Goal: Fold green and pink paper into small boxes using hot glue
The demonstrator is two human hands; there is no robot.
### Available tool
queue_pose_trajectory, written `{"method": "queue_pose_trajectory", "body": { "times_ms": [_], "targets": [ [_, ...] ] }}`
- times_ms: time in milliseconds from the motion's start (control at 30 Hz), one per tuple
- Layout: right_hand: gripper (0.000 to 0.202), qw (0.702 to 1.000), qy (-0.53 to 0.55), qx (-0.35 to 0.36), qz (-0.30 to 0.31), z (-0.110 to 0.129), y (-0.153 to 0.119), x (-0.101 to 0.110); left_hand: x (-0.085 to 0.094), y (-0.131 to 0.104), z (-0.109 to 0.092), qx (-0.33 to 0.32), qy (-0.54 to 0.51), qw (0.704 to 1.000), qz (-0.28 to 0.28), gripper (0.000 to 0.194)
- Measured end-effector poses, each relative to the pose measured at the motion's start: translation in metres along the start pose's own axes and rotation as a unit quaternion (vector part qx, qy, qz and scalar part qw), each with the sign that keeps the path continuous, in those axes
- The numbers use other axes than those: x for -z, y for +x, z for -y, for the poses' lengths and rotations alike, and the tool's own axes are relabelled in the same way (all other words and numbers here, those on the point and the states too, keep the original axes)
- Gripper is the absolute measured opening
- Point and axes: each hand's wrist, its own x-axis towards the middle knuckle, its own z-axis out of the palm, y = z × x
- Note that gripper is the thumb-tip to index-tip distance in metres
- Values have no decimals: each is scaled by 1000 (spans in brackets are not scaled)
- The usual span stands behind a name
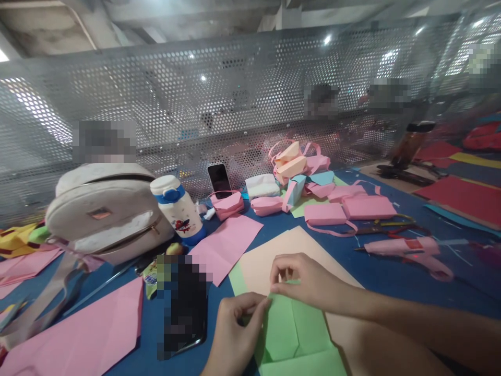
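A folded piece of green paper [287, 329] with several creases and flaps lies in front of me, over peach sheets [344, 342]. My left hand [240, 324] pinches its upper left corner between thumb and index finger. At the top edge, my right hand [297, 279] has its fingers curled down, with thumb and fingertips closed on the paper. Part of the far edge is hidden behind the right fingers. A pink paper sheet [229, 245] lies just beyond my hands.
A pink glue gun [407, 248] and scissors [385, 228] lie at right. Pink paper bags [368, 206] stand farther back. To the left are a dark phone [186, 308], a white bottle [178, 209] and a white backpack [105, 209]. A perforated metal panel [242, 99] borders the table.
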Motion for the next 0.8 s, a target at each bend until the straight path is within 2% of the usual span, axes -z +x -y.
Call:
{"method": "queue_pose_trajectory", "body": {
  "times_ms": [100,233,300,433,567,633,733,800],
  "targets": [
    [9,999,42,-20,4,-3,1,-1,-1,1,1,7,-5,1000,9,44],
    [8,999,36,-9,-7,-4,3,-1,0,1,2,22,-25,999,9,44],
    [8,999,47,-14,-3,-6,4,3,4,1,3,29,-37,999,-16,44],
    [23,993,118,-17,-8,-11,8,17,16,4,12,29,-60,994,-85,47],
    [8,992,121,-27,-11,-15,9,22,20,9,18,48,-133,986,-89,54],
    [9,991,132,-25,-6,-15,8,19,17,10,15,54,-154,983,-80,55],
    [15,986,164,-30,13,-12,6,13,11,9,7,23,-119,990,-70,43],
    [20,979,195,-41,26,-11,5,10,9,8,4,-2,-105,990,-92,34]
  ]
}}
